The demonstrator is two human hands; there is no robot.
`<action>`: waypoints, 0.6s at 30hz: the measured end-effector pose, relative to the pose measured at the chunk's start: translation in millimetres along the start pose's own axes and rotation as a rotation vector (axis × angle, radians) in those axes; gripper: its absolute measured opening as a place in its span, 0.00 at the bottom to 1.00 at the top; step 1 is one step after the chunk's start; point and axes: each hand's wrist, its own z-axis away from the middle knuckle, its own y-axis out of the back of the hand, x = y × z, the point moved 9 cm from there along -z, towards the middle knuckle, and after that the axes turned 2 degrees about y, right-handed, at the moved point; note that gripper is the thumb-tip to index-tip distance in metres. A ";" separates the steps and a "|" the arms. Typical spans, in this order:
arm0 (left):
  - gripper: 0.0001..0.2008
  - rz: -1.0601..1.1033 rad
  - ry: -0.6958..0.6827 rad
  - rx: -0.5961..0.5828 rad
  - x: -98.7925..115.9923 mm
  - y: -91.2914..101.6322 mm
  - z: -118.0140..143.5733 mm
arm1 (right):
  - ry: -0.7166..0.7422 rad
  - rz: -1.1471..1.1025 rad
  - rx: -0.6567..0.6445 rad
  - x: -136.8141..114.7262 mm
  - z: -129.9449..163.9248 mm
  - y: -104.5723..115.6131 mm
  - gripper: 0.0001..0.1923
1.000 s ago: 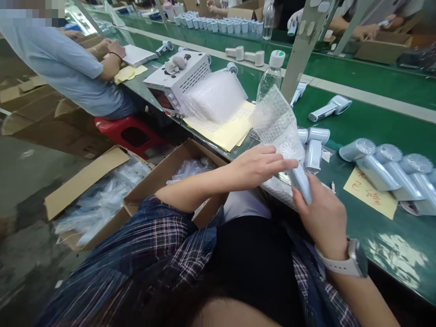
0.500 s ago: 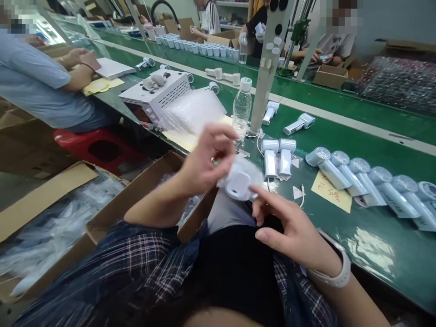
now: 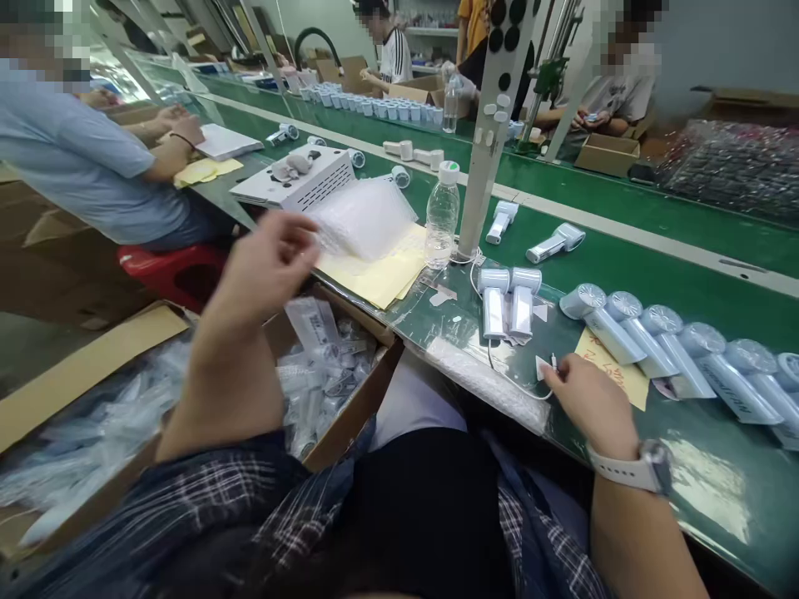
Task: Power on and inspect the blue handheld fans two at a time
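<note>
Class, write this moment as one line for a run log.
left hand: raised by bubble-wrap stack, open | right hand: on green bench, fingers at white cable | nearby: two handheld fans

A stack of clear bubble-wrap bags (image 3: 365,218) is seen lying on yellow sheets on the green table, its near corner lifted and met by the fingertips of the left hand (image 3: 265,262). A thin white cable (image 3: 508,383) is laid in a loose curve on the table, and its small plug end is pinched by the fingers of the right hand (image 3: 590,403).
</note>
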 end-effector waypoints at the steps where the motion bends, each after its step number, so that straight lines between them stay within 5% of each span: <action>1: 0.14 0.047 -0.060 -0.136 26.2 -32.2 -4.5 | 0.013 -0.004 0.014 -5.6 -2.1 -5.9 0.10; 4: 0.16 0.177 -0.339 -0.681 127.1 -146.3 -4.5 | 0.022 -0.043 0.075 -13.2 -4.4 -17.4 0.06; 7: 0.17 0.033 -0.520 -0.898 200.6 -241.4 -22.8 | 0.014 -0.145 0.128 -5.5 -5.2 -19.8 0.08; 11: 0.21 -0.172 -0.290 -0.726 222.8 -321.5 -101.2 | 0.041 -0.315 0.236 3.4 -2.9 -14.3 0.09; 14: 0.23 -0.197 -0.087 -0.651 209.1 -346.4 -142.2 | 0.140 -0.421 0.350 -4.0 2.0 -8.2 0.08; 18: 0.23 -0.096 0.059 -0.668 192.3 -369.5 -163.2 | 0.303 -0.502 0.542 -18.8 13.1 1.2 0.12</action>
